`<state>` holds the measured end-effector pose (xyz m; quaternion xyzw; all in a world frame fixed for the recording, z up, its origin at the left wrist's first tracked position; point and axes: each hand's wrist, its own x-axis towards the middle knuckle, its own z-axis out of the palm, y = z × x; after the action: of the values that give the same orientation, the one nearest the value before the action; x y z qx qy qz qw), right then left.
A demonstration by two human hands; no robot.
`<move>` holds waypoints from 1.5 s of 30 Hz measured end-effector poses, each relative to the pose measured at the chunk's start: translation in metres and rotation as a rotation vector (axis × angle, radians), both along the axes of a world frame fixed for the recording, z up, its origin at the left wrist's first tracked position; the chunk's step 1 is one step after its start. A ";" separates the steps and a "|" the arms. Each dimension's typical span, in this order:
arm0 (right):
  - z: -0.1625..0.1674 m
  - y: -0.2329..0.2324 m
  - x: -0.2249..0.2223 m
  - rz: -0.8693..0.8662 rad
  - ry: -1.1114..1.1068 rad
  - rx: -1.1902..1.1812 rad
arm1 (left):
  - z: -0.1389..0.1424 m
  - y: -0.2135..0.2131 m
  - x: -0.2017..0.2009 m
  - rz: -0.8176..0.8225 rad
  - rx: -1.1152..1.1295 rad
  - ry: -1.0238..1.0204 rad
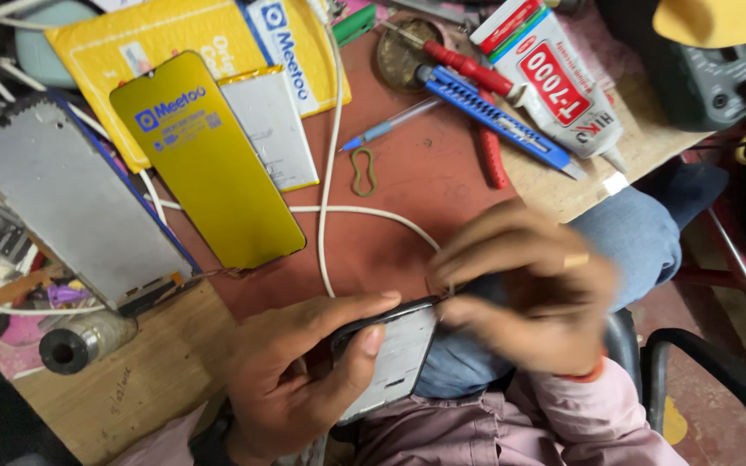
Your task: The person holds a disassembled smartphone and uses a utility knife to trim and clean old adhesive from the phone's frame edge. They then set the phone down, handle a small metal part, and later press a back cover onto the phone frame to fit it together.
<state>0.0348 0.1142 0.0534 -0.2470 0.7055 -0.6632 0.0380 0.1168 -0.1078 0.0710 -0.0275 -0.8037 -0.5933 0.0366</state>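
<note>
My left hand (300,375) grips a phone body (390,358) with a pale inner plate and a dark rim, held over my lap. My right hand (524,289), blurred, pinches at the phone's upper right corner; what its fingertips hold is too small to tell. A ring shows on one finger. On the reddish mat (407,173) above lie a yellow-filmed phone screen (205,160), a silver phone battery (269,129) and a bare metal phone frame (71,203).
A white cable (330,155) runs down the mat. At the top right lie a glue tube (563,78), a blue utility knife (494,116), a red-handled tool (485,129) and a clear pen (390,125). A metal cylinder (84,341) sits at left.
</note>
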 end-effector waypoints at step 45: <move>0.126 -0.037 -0.005 -0.194 0.472 0.730 | 0.084 -0.119 0.152 1.072 -0.019 0.585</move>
<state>0.0297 0.0772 0.1794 -0.2946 0.9027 -0.2965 -0.1020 0.2692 -0.2269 0.1552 0.2186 -0.6675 -0.4531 0.5489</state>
